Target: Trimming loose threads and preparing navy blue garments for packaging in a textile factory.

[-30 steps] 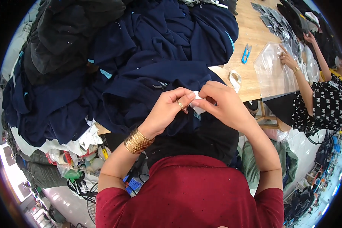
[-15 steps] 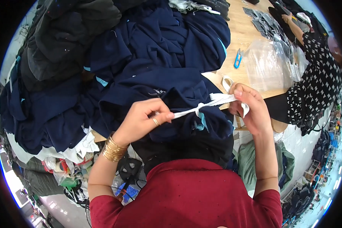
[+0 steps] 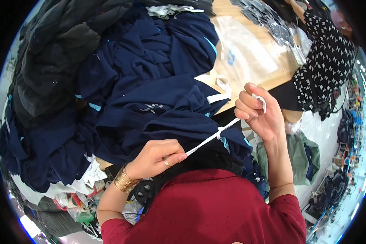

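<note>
A narrow white fabric strip (image 3: 204,142) is stretched on a slant between my hands, above my lap. My left hand (image 3: 155,158), a ring on one finger, pinches its lower end. Higher up on the right, my right hand (image 3: 263,112) closes its fingers round the other part, and a flat white end sticks out above them. Between the hands sits a small knot (image 3: 219,131). Just behind it lie a navy garment (image 3: 166,122) and a light blue patterned piece (image 3: 225,143). A looser white band (image 3: 218,98) curls on the table edge near my right hand.
Navy clothing (image 3: 150,53) is heaped ahead, with dark grey cloth (image 3: 57,61) at the left. A clear plastic bag (image 3: 252,61) covers blue thread snips (image 3: 231,57) on the wooden table (image 3: 278,78). At the right is a co-worker in a patterned black top (image 3: 327,61).
My left hand has moved down and the strip is pulled straighter and steeper. The right hand's fingers are more tightly curled. The plastic bag has shifted left over the snips.
</note>
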